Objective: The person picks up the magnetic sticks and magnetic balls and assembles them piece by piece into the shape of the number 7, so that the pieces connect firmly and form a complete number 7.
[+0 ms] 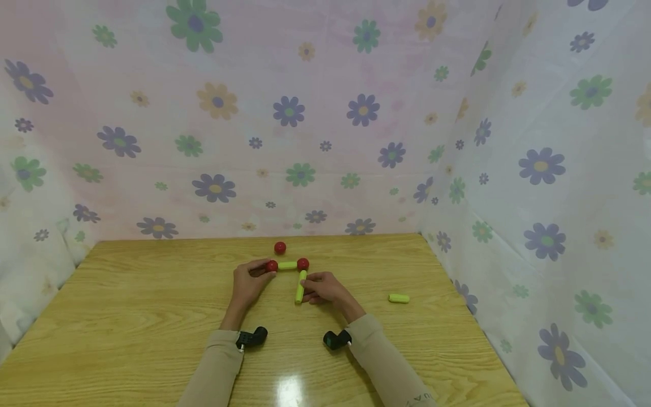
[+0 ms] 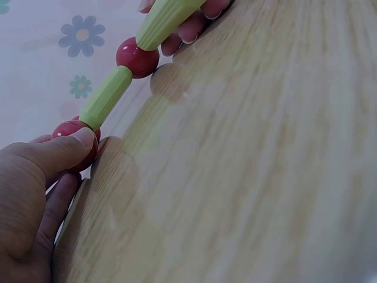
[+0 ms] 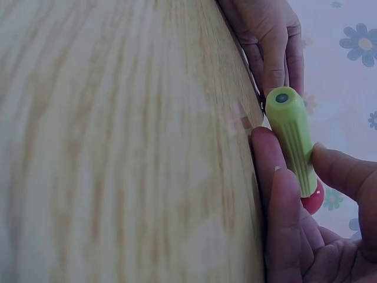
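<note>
My left hand (image 1: pixel 250 284) pinches a red ball (image 2: pixel 88 143) between thumb and fingers. From that ball a yellow-green ribbed rod (image 1: pixel 287 265) runs to a second red ball (image 1: pixel 303 264). My right hand (image 1: pixel 325 288) holds another yellow-green rod (image 1: pixel 300 288) between thumb and fingers, its far end right at the second ball and its near end pointing toward me. In the right wrist view, a dark round dot shows in the end face of the held rod (image 3: pixel 293 141). The left wrist view shows the two rods meeting the middle ball (image 2: pixel 137 58) at an angle.
A loose red ball (image 1: pixel 280 247) lies just beyond the joined pieces. Off to the right, a single yellow-green rod (image 1: pixel 399 298) lies on the wooden table (image 1: pixel 152 316). Flower-patterned cloth (image 1: pixel 325 113) hangs behind the table and along its sides.
</note>
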A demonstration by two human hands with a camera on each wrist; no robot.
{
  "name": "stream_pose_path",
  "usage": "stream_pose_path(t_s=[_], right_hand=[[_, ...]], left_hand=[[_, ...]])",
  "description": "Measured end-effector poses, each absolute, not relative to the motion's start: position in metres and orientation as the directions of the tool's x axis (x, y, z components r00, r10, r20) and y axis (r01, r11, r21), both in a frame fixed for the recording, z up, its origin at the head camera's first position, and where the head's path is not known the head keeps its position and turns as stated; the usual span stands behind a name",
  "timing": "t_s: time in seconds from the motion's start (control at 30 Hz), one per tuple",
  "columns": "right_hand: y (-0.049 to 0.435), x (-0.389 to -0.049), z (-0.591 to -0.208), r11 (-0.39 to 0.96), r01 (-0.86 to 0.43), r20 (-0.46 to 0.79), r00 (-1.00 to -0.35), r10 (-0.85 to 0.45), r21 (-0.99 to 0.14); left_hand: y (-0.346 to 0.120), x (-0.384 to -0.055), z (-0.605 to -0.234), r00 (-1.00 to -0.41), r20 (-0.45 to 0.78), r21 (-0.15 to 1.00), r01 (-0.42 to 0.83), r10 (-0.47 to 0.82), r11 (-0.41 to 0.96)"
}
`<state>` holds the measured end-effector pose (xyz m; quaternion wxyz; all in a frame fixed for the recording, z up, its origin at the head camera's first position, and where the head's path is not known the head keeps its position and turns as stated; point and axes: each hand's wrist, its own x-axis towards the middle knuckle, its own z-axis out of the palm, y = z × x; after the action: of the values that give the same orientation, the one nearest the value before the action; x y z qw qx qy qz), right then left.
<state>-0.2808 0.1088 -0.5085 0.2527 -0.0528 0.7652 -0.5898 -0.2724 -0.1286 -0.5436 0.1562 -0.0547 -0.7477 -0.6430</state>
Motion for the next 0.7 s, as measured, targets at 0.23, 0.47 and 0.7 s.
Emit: stream_pose_path(t_s=[0.23,0.47,0.7], right_hand=[[0.1076,-0.2833,-0.5082,0.292,0.233,-0.335,-0.865,-0.373,-0.927],[0.1070,-0.2829,-0.5059,0.290,0.238,-0.338,-0.866,-0.368,-0.927],[0.1067,-0.2820,-0.5065,0.285,0.237,-0.334,-0.868,-0.366,-0.929]], left_hand=[[-0.1286,-0.2725,-0.5430,-0.951,0.287,0.949,0.266,-0.118,0.170],[-0.1291,-0.2714,-0.5418,-0.954,0.279,0.951,0.259,-0.110,0.167],[-0.1293,-0.2715,-0.5420,-0.957,0.268,0.954,0.248,-0.109,0.167]])
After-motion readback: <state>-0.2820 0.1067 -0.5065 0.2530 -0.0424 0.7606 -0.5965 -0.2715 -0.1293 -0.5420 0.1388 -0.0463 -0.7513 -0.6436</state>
